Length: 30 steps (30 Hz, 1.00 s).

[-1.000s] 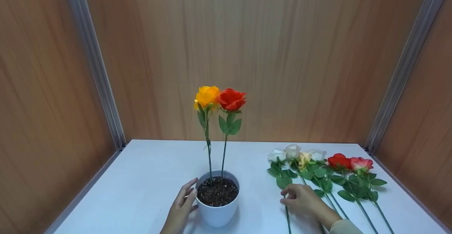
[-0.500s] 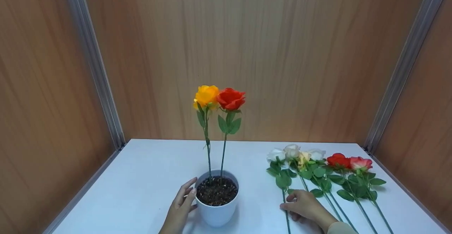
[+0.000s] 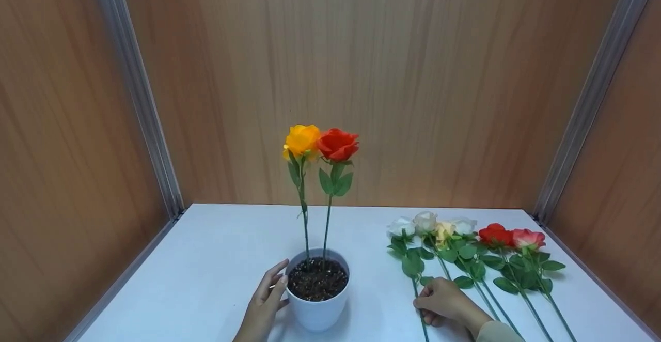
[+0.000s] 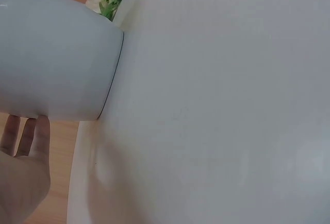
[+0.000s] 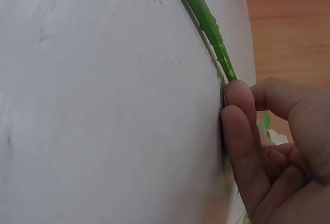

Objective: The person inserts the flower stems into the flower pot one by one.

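A white flowerpot (image 3: pixel 317 315) of dark soil (image 3: pixel 316 282) stands in front of me, with a yellow rose (image 3: pixel 302 140) and a red rose (image 3: pixel 338 144) upright in it. My left hand (image 3: pixel 262 303) touches the pot's left side with fairly straight fingers; in the left wrist view the fingertips (image 4: pixel 42 123) meet its wall. My right hand (image 3: pixel 446 301) pinches the stem of the leftmost white rose (image 3: pixel 401 227), low on the table. Close up, the green stem (image 5: pixel 198 7) runs in between thumb and finger, which hide part of it.
Right of that rose lie more roses: a white one (image 3: pixel 425 221), a pale yellow one (image 3: pixel 444 232), another white (image 3: pixel 463 226), a red (image 3: pixel 497 234) and a pink (image 3: pixel 528 238). Their stems point toward me on the white table (image 3: pixel 217 259). Wooden panels (image 3: pixel 413 73) enclose the table.
My right hand has moved down along the white rose's stem and its fingers have closed on it. The rose has shifted slightly left. The left hand and pot stay put.
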Available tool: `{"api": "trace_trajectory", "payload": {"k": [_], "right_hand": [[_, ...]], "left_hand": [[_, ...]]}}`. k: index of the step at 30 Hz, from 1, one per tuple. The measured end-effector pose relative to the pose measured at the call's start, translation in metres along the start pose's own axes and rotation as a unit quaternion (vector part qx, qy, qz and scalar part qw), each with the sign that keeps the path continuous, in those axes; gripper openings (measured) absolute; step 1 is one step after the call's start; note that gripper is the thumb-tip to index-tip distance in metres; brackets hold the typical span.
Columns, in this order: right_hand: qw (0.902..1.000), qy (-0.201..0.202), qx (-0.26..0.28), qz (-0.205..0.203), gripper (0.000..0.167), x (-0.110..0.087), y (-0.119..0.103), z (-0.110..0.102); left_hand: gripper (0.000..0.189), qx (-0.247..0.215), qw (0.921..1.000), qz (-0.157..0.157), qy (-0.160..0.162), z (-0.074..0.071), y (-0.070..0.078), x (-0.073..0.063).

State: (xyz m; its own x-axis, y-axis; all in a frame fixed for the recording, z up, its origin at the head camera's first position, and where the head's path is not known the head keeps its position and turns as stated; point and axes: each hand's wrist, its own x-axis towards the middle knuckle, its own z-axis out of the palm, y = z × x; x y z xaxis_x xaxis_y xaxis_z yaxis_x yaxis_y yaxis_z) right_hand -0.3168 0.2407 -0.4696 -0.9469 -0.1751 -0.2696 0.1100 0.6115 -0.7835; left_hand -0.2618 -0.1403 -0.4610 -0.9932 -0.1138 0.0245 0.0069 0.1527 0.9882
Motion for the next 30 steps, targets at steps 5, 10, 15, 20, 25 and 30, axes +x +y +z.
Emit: {"api": "trace_trajectory", "payload": {"k": [5,10,15,20,25,30], "right_hand": [[0.9999,0.000,0.005,-0.014,0.017,-0.002,-0.003,-0.001],[0.9994,0.003,0.005,-0.035,0.017,-0.003,-0.009,-0.004],[0.9979,0.032,-0.007,-0.056,0.016,-0.005,-0.019,-0.007],[0.9954,0.068,-0.016,-0.066,0.014,-0.007,-0.033,-0.010],[0.9911,0.099,-0.007,-0.088,0.012,-0.008,-0.046,-0.011],[0.9848,0.131,0.000,-0.115,0.014,-0.011,-0.059,-0.013]], "left_hand": [[0.067,0.004,1.0000,0.007,-0.001,0.000,-0.001,0.000],[0.066,0.009,0.9999,0.013,0.006,0.000,0.000,-0.001],[0.065,0.012,0.9998,0.014,0.004,0.000,0.000,-0.002],[0.067,0.012,0.9999,0.012,0.002,0.000,0.000,-0.001],[0.067,0.008,0.9999,0.010,0.001,-0.001,-0.001,0.000],[0.068,0.004,0.9999,0.011,-0.002,0.000,-0.001,0.000]]}}
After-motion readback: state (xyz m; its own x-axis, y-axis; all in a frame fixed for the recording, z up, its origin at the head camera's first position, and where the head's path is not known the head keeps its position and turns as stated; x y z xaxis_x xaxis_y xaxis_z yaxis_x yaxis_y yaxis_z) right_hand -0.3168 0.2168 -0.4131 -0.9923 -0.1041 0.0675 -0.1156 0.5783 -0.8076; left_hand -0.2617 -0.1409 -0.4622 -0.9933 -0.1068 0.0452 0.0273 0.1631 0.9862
